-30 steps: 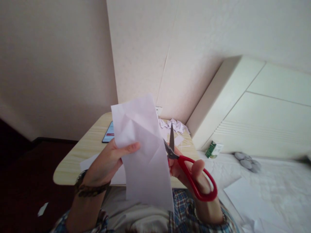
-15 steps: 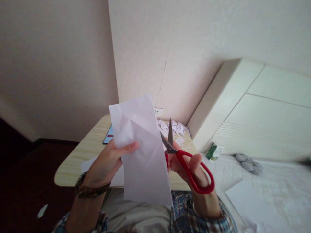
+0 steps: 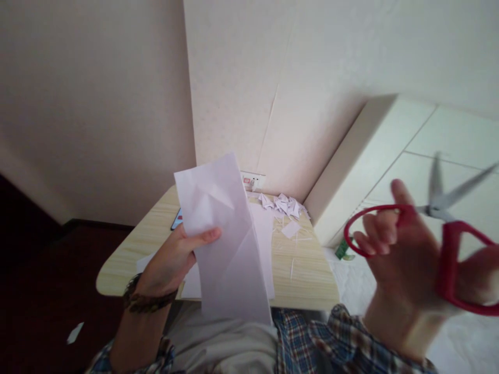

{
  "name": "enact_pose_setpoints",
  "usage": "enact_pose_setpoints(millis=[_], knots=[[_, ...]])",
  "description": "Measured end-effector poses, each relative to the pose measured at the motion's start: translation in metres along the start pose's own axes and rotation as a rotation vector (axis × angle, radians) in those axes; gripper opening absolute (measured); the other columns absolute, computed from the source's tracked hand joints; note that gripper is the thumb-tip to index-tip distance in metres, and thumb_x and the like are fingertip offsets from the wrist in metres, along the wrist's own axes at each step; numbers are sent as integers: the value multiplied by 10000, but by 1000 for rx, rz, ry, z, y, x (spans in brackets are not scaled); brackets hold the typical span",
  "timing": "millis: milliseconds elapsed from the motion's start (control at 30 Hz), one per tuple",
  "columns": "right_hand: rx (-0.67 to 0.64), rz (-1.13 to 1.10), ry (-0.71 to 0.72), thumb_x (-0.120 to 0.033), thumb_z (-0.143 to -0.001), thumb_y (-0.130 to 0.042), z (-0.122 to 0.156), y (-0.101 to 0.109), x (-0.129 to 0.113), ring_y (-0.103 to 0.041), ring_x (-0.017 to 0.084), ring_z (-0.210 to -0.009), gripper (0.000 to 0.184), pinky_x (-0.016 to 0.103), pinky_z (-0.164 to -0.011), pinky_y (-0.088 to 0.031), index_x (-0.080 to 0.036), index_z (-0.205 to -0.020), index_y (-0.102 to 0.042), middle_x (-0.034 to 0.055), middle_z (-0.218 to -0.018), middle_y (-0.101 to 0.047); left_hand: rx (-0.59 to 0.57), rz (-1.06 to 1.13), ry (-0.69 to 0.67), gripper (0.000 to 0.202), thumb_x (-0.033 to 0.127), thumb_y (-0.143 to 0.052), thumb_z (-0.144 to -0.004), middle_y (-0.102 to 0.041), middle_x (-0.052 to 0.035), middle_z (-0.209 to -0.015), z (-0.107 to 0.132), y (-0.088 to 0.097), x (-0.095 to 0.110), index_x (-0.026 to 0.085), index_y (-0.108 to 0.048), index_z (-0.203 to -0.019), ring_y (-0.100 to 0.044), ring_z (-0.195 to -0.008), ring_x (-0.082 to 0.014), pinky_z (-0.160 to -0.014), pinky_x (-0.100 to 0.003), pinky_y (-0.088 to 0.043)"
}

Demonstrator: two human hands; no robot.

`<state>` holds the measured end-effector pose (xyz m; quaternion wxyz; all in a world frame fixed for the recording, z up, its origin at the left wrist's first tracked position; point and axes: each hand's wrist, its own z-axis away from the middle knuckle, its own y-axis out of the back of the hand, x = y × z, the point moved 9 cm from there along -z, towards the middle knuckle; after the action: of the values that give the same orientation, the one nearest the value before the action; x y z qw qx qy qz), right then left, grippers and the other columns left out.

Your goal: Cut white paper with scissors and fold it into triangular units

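Observation:
My left hand [image 3: 181, 257] grips a creased white sheet of paper [image 3: 224, 249] by its left edge, thumb on top and fingers hidden behind it. The paper stands up above the table's front edge. Off to the right, my right hand [image 3: 417, 259] is raised, with fingers through the handles of red-handled scissors [image 3: 436, 210]. The scissor blades are spread apart, point up and away, and touch no paper. Motion blurs this hand somewhat.
A pale wooden table [image 3: 307, 275] carries folded paper pieces [image 3: 286, 204], thin paper strips, white sheets [image 3: 266, 234] and a phone [image 3: 176, 219]. Behind it is a wall socket [image 3: 253, 180]. A bed [image 3: 351, 280] with a green-and-white box [image 3: 343, 251] lies right. A paper scrap [image 3: 75, 333] rests on the floor.
My right hand has swung right and outward with the scissors, away from the paper's right edge. My left hand keeps the paper in nearly the same place.

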<state>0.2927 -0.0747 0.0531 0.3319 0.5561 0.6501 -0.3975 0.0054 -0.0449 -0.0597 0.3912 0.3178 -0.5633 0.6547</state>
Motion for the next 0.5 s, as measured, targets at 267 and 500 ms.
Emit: enact_pose_setpoints(millis=[267,500], knots=[[-112,841,-383,-475,-910,-619,7,-20,190,-660,209,-701,486,382,-684,-563,-145,-1263,-561,48,-812,-699,34,-66,-19,408,294,-980,-450,-815,-17,-745,-3,1,3,203,-799,-804,-763,-734,-199,-647,-189,-591],[-130,1183,-444,-327,-962,-625,10,-43,230,-657,246,-1069,346,459,-885,-571,-176,-1271,-594,102,-1282,-626,80,-149,-50,476,291,-963,-454,-816,-49,-785,-5,9,4,175,-759,-869,-771,-801,-248,-688,-245,-603]])
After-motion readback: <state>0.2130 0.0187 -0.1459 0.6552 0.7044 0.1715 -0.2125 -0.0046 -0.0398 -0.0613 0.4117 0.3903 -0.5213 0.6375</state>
